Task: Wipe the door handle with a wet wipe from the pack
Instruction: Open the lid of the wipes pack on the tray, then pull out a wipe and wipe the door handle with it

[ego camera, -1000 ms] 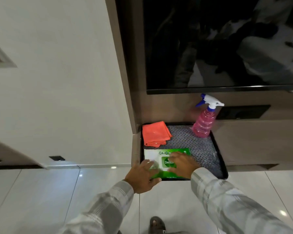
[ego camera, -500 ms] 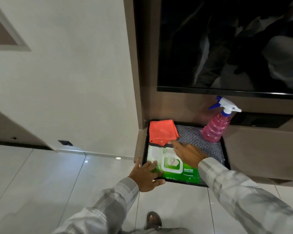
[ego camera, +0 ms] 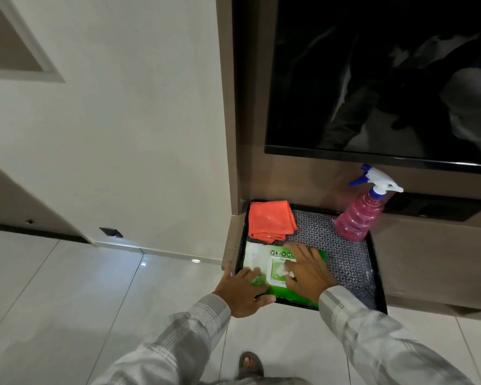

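A green and white wet wipe pack (ego camera: 254, 258) lies at the front left of a black tray (ego camera: 372, 273). Its lid is flipped open, and a white wipe tuft (ego camera: 288, 273) shows in the opening. My left hand (ego camera: 240, 291) grips the pack's near left corner and holds it down. My right hand (ego camera: 307, 273) lies over the opening with fingers spread, its thumb touching the tuft. No door handle is in view.
A folded orange cloth (ego camera: 271, 223) lies at the tray's back left, and a pink spray bottle (ego camera: 360, 215) stands at its back right. A dark TV screen (ego camera: 372, 79) hangs above. A white wall (ego camera: 122, 134) and glossy floor tiles (ego camera: 67, 301) lie to the left.
The pack's lid went from closed to open. My right hand swung back towards the cloth, then returned onto the opening. My left hand stayed on the pack's corner.
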